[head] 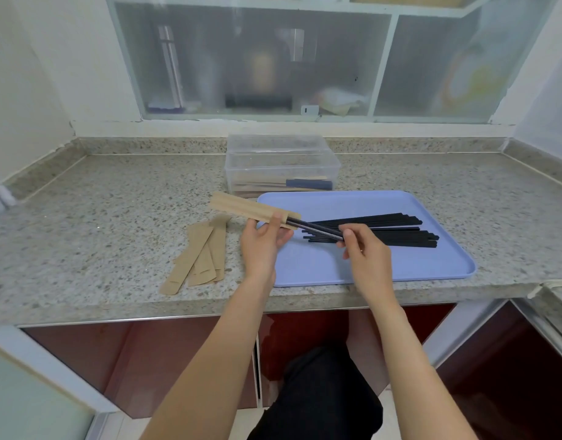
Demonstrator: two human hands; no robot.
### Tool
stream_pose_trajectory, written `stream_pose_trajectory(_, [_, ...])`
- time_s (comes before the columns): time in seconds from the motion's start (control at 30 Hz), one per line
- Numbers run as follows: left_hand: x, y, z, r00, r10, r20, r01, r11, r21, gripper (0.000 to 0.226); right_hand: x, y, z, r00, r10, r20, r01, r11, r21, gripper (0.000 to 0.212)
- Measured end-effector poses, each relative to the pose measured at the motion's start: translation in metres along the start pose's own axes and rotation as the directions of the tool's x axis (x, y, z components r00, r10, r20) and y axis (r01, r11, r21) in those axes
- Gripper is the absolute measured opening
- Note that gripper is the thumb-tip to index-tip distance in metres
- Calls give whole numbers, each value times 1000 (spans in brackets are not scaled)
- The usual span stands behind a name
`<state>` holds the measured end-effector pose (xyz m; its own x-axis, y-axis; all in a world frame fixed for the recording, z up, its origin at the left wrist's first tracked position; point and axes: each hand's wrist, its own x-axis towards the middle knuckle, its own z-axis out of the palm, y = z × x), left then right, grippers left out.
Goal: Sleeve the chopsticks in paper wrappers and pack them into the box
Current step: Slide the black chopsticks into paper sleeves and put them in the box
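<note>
The task looks partly done. Behind the blue tray (pixel 384 268), the clear box (pixel 282 173) already holds a few sleeved pairs. Just left of the tray, the left hand (pixel 262 246) pinches a paper wrapper (pixel 251 211) while the right hand (pixel 365 252) grips a chopstick pair (pixel 317 229) partly slid inside. Loose chopsticks (pixel 384 231) on the tray and spare wrappers (pixel 200 258) on the worktop (pixel 114 217) to its left remain.

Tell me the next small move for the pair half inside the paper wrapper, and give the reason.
Probably push on: the right hand should slide the chopstick pair further into the paper wrapper that the left hand holds. A good part of the black sticks shows outside the wrapper's mouth, so it is not ready for the clear box behind the blue tray.
</note>
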<state>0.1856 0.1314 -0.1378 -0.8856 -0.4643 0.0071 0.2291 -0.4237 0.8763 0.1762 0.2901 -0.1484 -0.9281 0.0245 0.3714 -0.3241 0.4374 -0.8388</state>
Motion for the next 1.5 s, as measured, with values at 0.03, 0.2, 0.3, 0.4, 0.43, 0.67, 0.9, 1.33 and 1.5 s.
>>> stream_pose_trajectory(0.03, [-1, 0, 0, 1000, -10, 0, 10, 1000, 9, 22, 2, -1, -3, 996, 80, 28, -83, 988, 128, 14])
stream_pose_trajectory(0.2, [1, 5, 2, 999, -43, -13, 44, 996, 79, 20, 18, -5, -17, 934, 278, 226, -351, 832, 429, 14])
stream_pose_trajectory(0.3, [10, 9, -1, 995, 74, 70, -92, 944, 318, 13, 37, -7, -16, 947, 266, 180, -319, 845, 430, 14])
stream_pose_trajectory(0.4, [17, 1, -13, 952, 222, 212, -307, 657, 689, 12, 72, -12, -13, 966, 256, 41, -251, 880, 404, 16])
stream_pose_trajectory(0.43, [20, -3, -19, 922, 296, 248, -371, 504, 780, 10, 87, -14, -12, 970, 243, -9, -222, 902, 371, 19])
stream_pose_trajectory(0.67, [53, -12, -39, 936, 134, 325, -333, 42, 942, 38, 192, -20, 12, 979, 128, -160, -124, 992, 30, 23])
stream_pose_trajectory(0.9, [58, -10, -39, 938, 137, 318, -330, 77, 941, 36, 252, -3, 46, 988, 123, 94, -92, 955, -283, 35])
stream_pose_trajectory(1.33, [45, 14, -46, 960, 88, 266, -280, 269, 922, 33, 131, 4, 12, 867, -175, 466, 379, 839, -389, 19])
stream_pose_trajectory(1.5, [28, 32, -81, 950, 194, 244, -283, 210, 936, 29, 84, 9, -10, 807, -105, 581, 493, 661, -566, 14])
